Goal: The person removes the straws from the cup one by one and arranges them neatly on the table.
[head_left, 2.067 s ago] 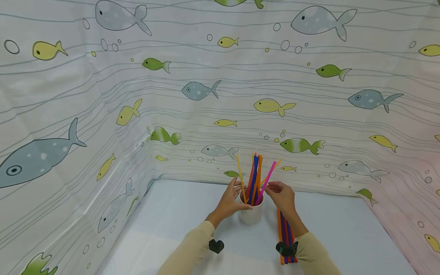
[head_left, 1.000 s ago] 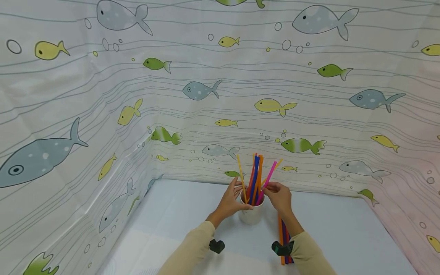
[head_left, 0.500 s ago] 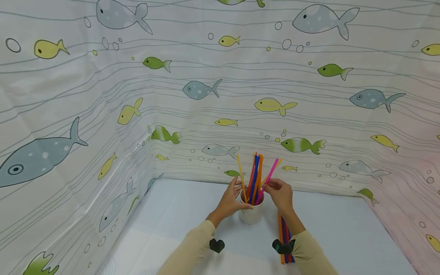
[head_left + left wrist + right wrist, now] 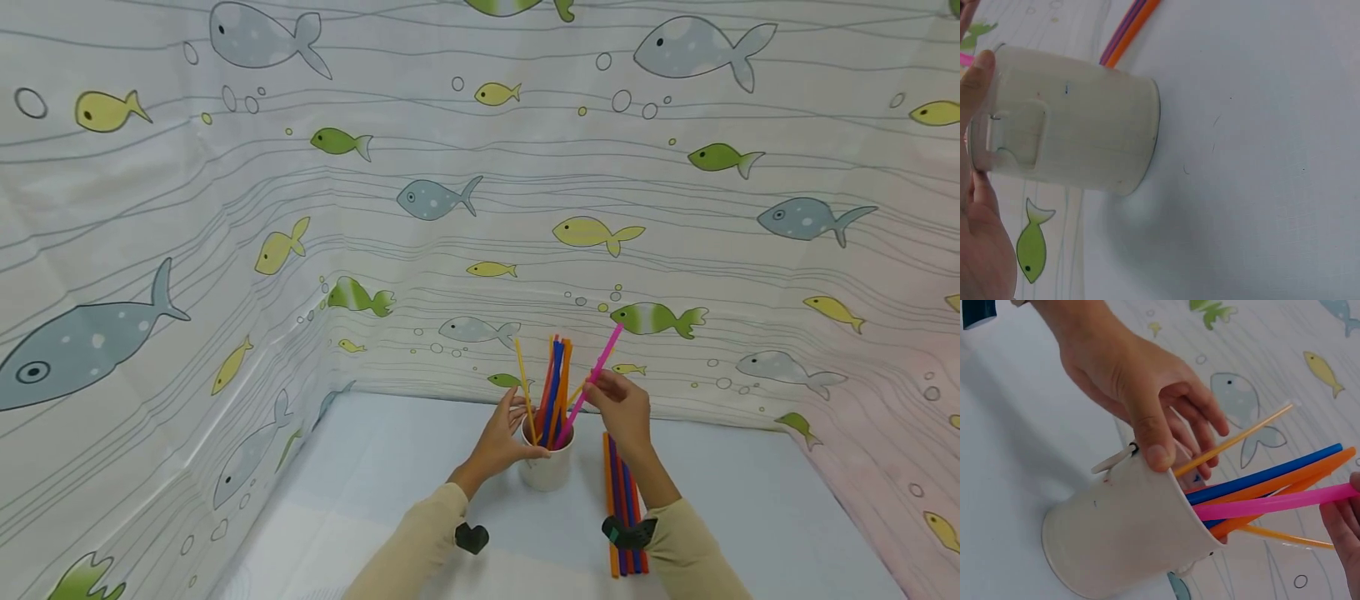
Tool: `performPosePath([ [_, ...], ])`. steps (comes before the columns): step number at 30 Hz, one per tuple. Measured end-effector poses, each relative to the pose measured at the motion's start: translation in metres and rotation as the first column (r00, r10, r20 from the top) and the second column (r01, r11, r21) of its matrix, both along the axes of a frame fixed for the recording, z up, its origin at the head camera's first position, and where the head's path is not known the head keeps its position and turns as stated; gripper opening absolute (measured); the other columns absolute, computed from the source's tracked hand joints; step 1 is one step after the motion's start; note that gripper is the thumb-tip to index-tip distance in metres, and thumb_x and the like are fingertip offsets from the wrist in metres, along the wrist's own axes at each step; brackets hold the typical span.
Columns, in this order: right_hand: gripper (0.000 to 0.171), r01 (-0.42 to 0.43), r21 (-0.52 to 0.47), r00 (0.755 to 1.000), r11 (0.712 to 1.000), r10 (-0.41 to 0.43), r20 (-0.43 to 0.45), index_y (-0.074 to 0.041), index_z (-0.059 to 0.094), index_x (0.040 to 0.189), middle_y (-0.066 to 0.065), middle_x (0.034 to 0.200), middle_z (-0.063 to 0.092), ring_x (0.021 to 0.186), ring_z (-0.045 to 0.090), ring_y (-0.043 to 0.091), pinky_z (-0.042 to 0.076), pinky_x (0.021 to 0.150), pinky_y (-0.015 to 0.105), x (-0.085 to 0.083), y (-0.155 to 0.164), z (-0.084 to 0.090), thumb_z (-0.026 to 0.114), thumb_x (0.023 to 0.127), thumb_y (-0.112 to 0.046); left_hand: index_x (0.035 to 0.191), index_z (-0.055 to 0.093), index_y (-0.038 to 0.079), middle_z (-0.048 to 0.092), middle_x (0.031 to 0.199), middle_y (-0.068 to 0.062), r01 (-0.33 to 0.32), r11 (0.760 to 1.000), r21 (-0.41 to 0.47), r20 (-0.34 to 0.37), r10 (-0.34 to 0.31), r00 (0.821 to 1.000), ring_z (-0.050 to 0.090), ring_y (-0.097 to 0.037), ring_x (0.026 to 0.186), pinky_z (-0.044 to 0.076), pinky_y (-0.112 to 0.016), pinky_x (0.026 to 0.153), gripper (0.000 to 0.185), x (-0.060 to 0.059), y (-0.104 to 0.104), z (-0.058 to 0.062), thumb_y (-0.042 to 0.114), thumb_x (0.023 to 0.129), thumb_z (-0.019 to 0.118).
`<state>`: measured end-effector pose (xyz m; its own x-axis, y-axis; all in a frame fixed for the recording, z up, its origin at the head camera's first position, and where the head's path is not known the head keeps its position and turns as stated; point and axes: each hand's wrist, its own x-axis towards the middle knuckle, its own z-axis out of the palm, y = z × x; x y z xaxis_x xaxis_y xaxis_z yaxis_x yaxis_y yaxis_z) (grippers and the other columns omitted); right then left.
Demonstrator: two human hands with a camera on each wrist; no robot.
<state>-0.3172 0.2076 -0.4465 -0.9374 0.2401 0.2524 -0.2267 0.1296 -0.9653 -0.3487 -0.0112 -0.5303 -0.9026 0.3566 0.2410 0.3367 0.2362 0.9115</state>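
**Drawing one pink straw from the held cup**

Position. The white cup (image 4: pixel 547 468) stands on the pale table (image 4: pixel 420 467), near the fish-print curtain (image 4: pixel 225 208) at the back. The left hand (image 4: pixel 501 437) wraps the cup's rim, thumb pressed on the near lip and fingers curled round the far side. The right hand (image 4: pixel 621 408) pinches the pink straw (image 4: pixel 592 379) between fingertips about midway along its length; its lower end is inside the cup and its top leans up to the right.

Procedure, as judged from here:
1. Keep the left thumb firm on the rim, so the cup does not tip toward the pull.
2. Draw the pink straw along its own slant, not sideways; a sideways pull would likely rake the neighbouring straws.
3. Keep the pinch light. A straw of this kind probably kinks if squeezed hard.
4. Clear the rim fully before swinging toward the flat bundle (image 4: pixel 624 508) lying right of the cup.

Count.
- Cups: one.
- Straws in the cup: one pink, one blue (image 4: pixel 553 392), two or three orange (image 4: pixel 564 383), two thin yellow-orange; the cluster overlaps, so the total is approximate.
- Straws flat on the table: about four, orange, purple, blue and red, partly hidden under the right forearm.
- Hands: two, each wearing a dark wrist camera.
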Motion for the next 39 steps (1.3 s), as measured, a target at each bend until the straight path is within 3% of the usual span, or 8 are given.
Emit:
performPosePath([
  [5,0.038,-0.035,-0.053,0.999,0.998,0.035,-0.013,-0.002,0.061,0.127,0.018,0.118,0.064,0.101,0.068,0.02,0.055,0.083,0.024,0.003,0.005,0.014,0.068,0.093,-0.016,0.156,0.01,0.025,0.041,0.141,-0.003,0.003,1.0,0.014,-0.016,-0.003,1.0,0.042,-0.018,0.135,0.036,-0.034,0.109,0.116,-0.001,-0.001,-0.002,0.025,0.071,0.088],
  [10,0.046,-0.055,-0.105,0.997,0.993,0.05,-0.05,0.004,0.055,0.132,0.023,0.123,0.06,0.1,0.068,0.016,0.054,0.084,0.027,0.004,0.017,0.024,0.067,0.093,-0.016,0.157,0.009,0.024,0.041,0.142,-0.004,0.014,1.0,0.018,-0.012,-0.014,1.0,0.041,-0.018,0.136,0.036,-0.034,0.11,0.116,-0.002,0.0,-0.002,0.023,0.072,0.088],
  [15,0.047,-0.048,-0.108,0.994,0.993,0.037,-0.102,0.005,0.055,0.132,0.018,0.117,0.061,0.098,0.068,0.015,0.054,0.084,0.027,0.007,0.036,0.033,0.068,0.093,-0.017,0.157,0.008,0.018,0.04,0.143,-0.006,0.024,1.0,0.011,-0.02,-0.024,1.0,0.04,-0.02,0.137,0.036,-0.034,0.11,0.116,-0.004,0.004,0.0,0.02,0.073,0.088],
  [19,0.045,-0.068,-0.182,0.993,0.981,0.049,-0.106,0.004,0.056,0.131,0.012,0.112,0.062,0.1,0.068,0.018,0.053,0.085,0.028,0.008,0.05,0.034,0.068,0.093,-0.016,0.157,0.008,0.019,0.04,0.143,-0.006,0.018,1.0,0.009,-0.024,-0.018,1.0,0.041,-0.02,0.136,0.036,-0.034,0.11,0.116,-0.003,0.003,0.001,0.021,0.073,0.088],
  [28,0.049,0.006,-0.283,0.994,0.959,0.027,0.11,0.002,0.055,0.134,0.007,0.119,0.063,0.104,0.065,0.014,0.053,0.088,0.024,0.008,0.074,0.006,0.069,0.092,-0.02,0.157,0.009,0.021,0.04,0.142,-0.004,0.024,0.999,0.027,-0.025,-0.024,0.999,0.043,-0.019,0.134,0.035,-0.033,0.11,0.116,0.0,0.0,-0.003,0.018,0.072,0.088],
  [39,0.049,0.008,-0.283,0.966,0.959,0.065,0.249,0.007,0.05,0.136,-0.001,0.107,0.071,0.096,0.067,0.008,0.053,0.086,0.021,0.013,0.1,-0.039,0.065,0.095,-0.016,0.157,0.007,0.015,0.039,0.144,-0.015,0.035,0.999,0.012,-0.071,-0.034,0.997,0.04,-0.032,0.136,0.036,-0.044,0.109,0.115,0.001,-0.001,0.0,0.016,0.074,0.086],
])
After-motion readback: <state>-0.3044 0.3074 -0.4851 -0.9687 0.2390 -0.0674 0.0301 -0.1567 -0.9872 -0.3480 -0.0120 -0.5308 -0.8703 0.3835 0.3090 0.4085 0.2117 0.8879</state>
